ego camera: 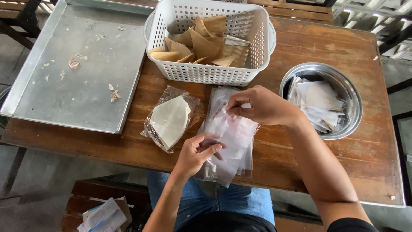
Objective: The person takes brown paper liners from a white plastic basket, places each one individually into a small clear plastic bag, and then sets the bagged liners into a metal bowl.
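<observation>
clear plastic bag (234, 133) pinched between closed right-hand fingers (234, 107) above, left-hand fingers (210, 148) below.

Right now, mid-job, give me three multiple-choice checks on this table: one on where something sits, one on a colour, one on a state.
1. Where is the white perforated basket?
A. at the table's far edge, between tray and bowl
B. on the floor
C. inside the tray

2. What colour are the folded cones in that basket?
A. blue
B. brown
C. green

3. What are both hands doing?
A. resting empty
B. lifting the bowl
C. gripping clear plastic bags

A: it stands between the metal tray and the steel bowl.
B: all cones look brown.
C: left hand and right hand pinch the clear plastic bags.
</observation>
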